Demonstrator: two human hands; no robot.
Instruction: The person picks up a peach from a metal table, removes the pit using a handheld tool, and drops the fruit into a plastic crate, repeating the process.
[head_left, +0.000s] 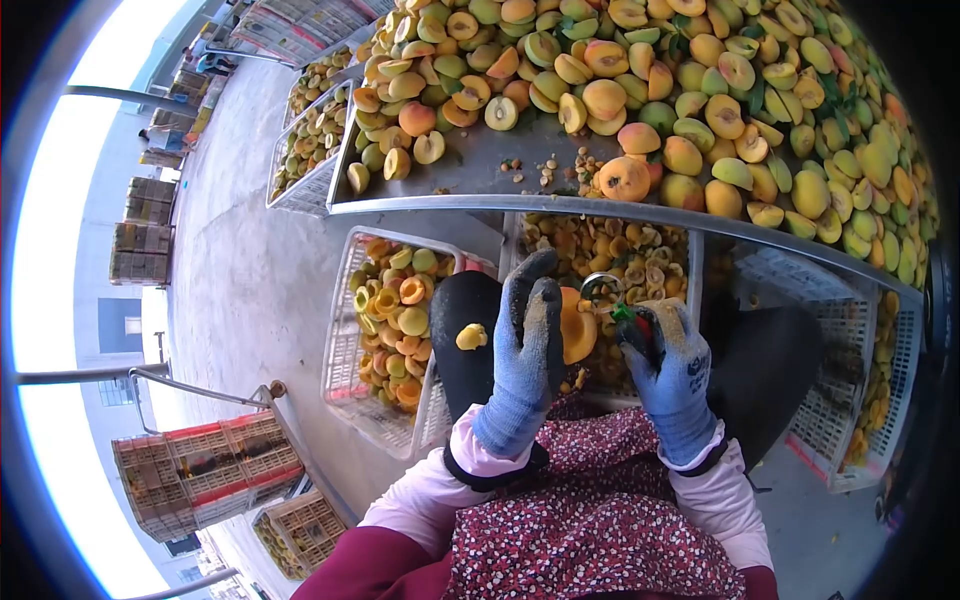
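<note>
My left hand (525, 350), in a blue-grey glove with dark-stained fingers, grips a pitted orange peach half (577, 326), its hollow side facing right. My right hand (670, 365), gloved the same way, is closed around the handle of a pitting knife (630, 318) with green and red parts. The metal loop of this knife points left, right at the upper edge of the peach half. Below both hands, a crate (696, 255) between my knees holds small fruit pieces and scraps. A yellow scrap of fruit (471, 336) lies on my left knee.
A metal table (460, 183) heaped with halved peaches (690, 90) spans the front. A white crate (337, 345) of pitted halves stands at my left, with more white crates (880, 370) at my right. Stacked crates (210, 465) on a cart stand further left.
</note>
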